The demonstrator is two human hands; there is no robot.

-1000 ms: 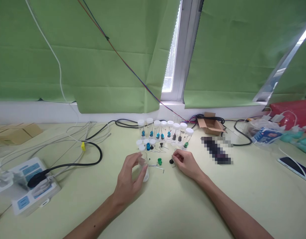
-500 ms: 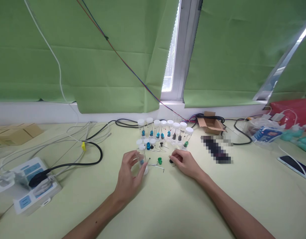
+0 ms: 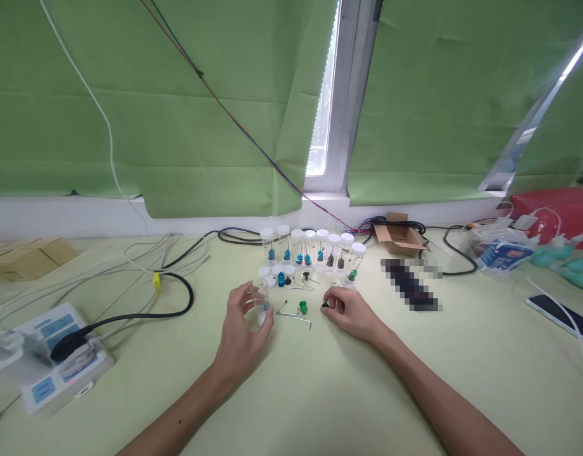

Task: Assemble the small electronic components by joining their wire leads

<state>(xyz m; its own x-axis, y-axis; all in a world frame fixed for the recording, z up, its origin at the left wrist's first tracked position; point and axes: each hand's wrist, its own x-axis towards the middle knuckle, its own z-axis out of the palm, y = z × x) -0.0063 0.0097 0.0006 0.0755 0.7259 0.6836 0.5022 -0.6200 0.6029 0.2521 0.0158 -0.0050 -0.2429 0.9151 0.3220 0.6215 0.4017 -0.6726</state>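
Observation:
A clear plastic vial is held by my left hand, thumb on one side and fingers on the other. Something blue shows near its lower end. My right hand pinches a small black part close to the tabletop. Between the hands lie a green plastic piece and a bent metal rod. Just beyond them are a blue piece, a black piece with a wire and several white caps.
Several white-capped vials with coloured parts inside stand in a row at the back. A small open cardboard box sits behind them to the right. On the left are a power strip and loose cables; a phone lies far right.
My left hand has shifted slightly left with the vial. The fingers of my right hand have closed in around the black part. The view has moved a little.

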